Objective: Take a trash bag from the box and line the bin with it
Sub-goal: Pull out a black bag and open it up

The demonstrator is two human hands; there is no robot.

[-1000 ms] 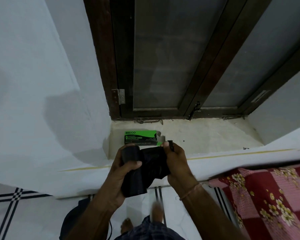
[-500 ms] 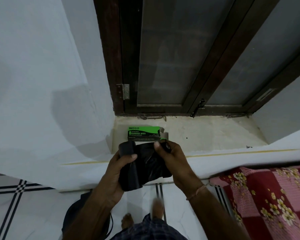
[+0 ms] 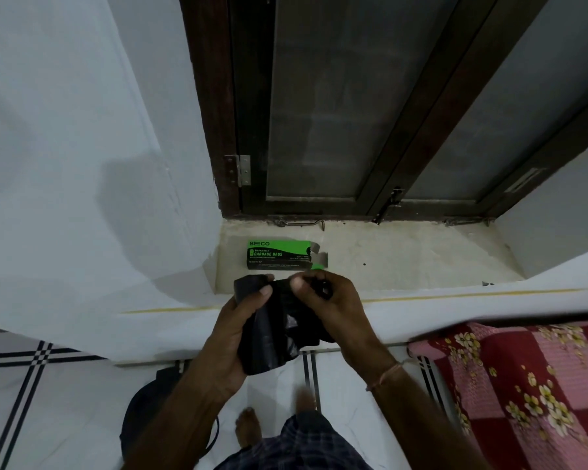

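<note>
A green and black garbage bag box (image 3: pixel 279 254) lies on the window sill with its right end flap open. Just in front of it I hold a black roll of trash bags (image 3: pixel 272 330) in both hands. My left hand (image 3: pixel 233 329) wraps around the roll from the left, thumb on top. My right hand (image 3: pixel 333 301) pinches the loose upper edge of the black plastic between thumb and fingers. A dark round object (image 3: pixel 150 405) on the floor at my lower left, half hidden by my left arm, may be the bin.
The stone sill (image 3: pixel 404 256) sits below a dark wooden window frame (image 3: pixel 319 205) with a hook latch. A white wall (image 3: pixel 65 198) rises on the left. A red floral bedspread (image 3: pixel 523 395) lies at the right. My bare feet stand on white tiled floor (image 3: pixel 65 418).
My right hand has slid left along the top of the black roll, and the roll has risen slightly toward the box. The left hand keeps its grip.
</note>
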